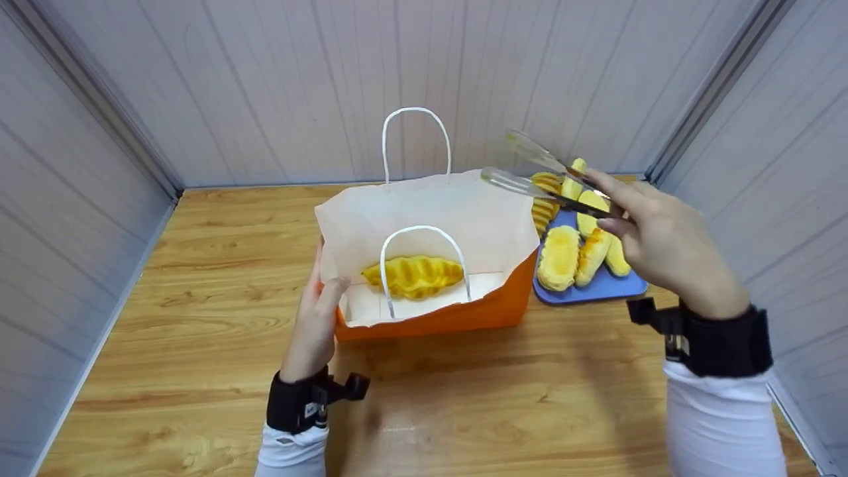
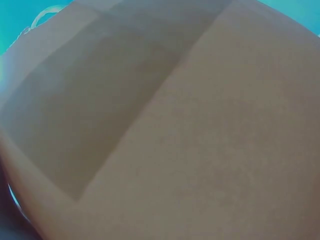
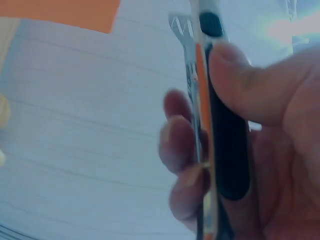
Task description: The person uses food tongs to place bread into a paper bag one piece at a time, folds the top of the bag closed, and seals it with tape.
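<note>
- L hand (image 1: 317, 324) pinches the L rim of an orange paper bag (image 1: 437, 324), white inside, white loop handles
- ridged yellow-brown pastry (image 1: 416, 285) in the bag, just R of L hand
- R hand (image 1: 679, 238) holding tongs (image 1: 530, 189), clear tips apart
- blue plastic-looking tray (image 1: 589, 295) w/ more rolls (image 1: 558, 262), just L of R hand
- R wrist cam only: thumb on rounded blk grip pad (image 3: 232, 150)

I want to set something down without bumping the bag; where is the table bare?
The wooden table is bare between the left wall and left hand, and in front of the paper bag between the white sleeves. It's crowded right of the bag: bread rolls fill much of the blue tray, and the right hand holds tongs there.
</note>
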`<state>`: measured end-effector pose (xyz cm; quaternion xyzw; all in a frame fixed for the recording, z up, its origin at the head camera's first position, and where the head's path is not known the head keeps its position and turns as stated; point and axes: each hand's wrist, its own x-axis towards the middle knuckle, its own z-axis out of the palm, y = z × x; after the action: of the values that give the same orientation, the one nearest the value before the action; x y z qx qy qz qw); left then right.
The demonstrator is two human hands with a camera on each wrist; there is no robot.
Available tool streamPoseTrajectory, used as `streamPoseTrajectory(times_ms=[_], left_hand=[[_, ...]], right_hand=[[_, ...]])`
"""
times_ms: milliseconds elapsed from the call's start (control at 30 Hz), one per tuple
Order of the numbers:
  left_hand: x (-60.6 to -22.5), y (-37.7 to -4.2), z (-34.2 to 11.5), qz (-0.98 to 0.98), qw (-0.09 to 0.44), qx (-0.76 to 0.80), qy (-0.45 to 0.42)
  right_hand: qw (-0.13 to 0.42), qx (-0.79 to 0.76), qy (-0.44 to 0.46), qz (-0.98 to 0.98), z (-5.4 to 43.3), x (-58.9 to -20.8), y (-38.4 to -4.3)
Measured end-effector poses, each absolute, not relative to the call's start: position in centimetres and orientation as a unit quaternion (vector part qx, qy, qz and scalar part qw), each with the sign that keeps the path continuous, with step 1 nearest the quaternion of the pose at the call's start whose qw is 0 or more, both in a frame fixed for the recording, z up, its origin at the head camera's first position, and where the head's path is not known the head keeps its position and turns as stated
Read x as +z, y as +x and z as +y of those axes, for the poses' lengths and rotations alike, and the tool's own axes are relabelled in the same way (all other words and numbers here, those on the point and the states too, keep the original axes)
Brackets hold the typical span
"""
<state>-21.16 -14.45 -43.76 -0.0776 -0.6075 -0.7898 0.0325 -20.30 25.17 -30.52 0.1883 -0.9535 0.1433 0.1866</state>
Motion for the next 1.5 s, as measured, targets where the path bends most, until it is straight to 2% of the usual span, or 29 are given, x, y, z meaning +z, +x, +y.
streamPoseTrajectory(times_ms=[233, 567, 1100, 1500], left_hand=[[-43.9, -21.4, -14.5, -0.612, 0.04, -0.786, -0.082], [-43.8, -21.5, -14.3, -0.611, 0.035, -0.787, -0.083], [-43.9, -21.3, -14.0, -0.604, 0.025, -0.793, -0.08], [-43.7, -21.3, -14.1, -0.614, 0.02, -0.788, -0.048]], right_hand=[[0.274, 0.262, 0.131, -0.916, 25.4, -35.1, -19.5], [0.29, 0.394, -0.008, -0.872, 25.9, -41.0, -16.4], [0.195, 0.398, -0.154, -0.883, 29.2, -48.3, -12.7], [0.114, 0.408, -0.201, -0.883, 29.8, -50.1, -13.1]])
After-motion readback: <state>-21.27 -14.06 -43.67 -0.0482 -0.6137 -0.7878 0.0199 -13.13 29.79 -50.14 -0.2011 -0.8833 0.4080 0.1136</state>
